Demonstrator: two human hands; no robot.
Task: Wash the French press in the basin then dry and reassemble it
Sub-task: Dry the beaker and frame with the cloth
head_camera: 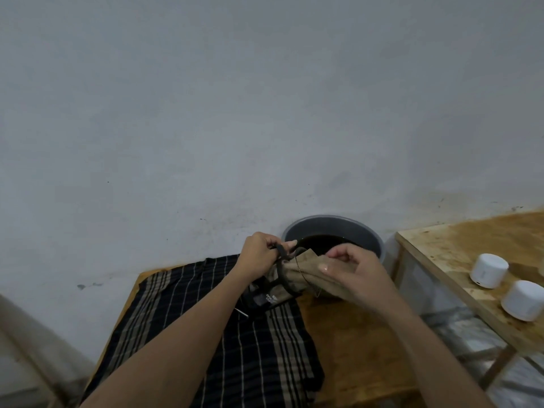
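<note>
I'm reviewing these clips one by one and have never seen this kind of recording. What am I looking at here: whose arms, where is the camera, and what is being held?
There is no machine here. A person wears one wide-angle camera on the head, so it looks down along their own bare arms. The left hand grips the black handle of a glass French press, held above a dark checked cloth spread on a wooden table. The right hand holds a tan cloth pushed into the press, apparently drying it. Behind the hands stands a grey basin of dark liquid. Two white cups sit on a side table at right.
</note>
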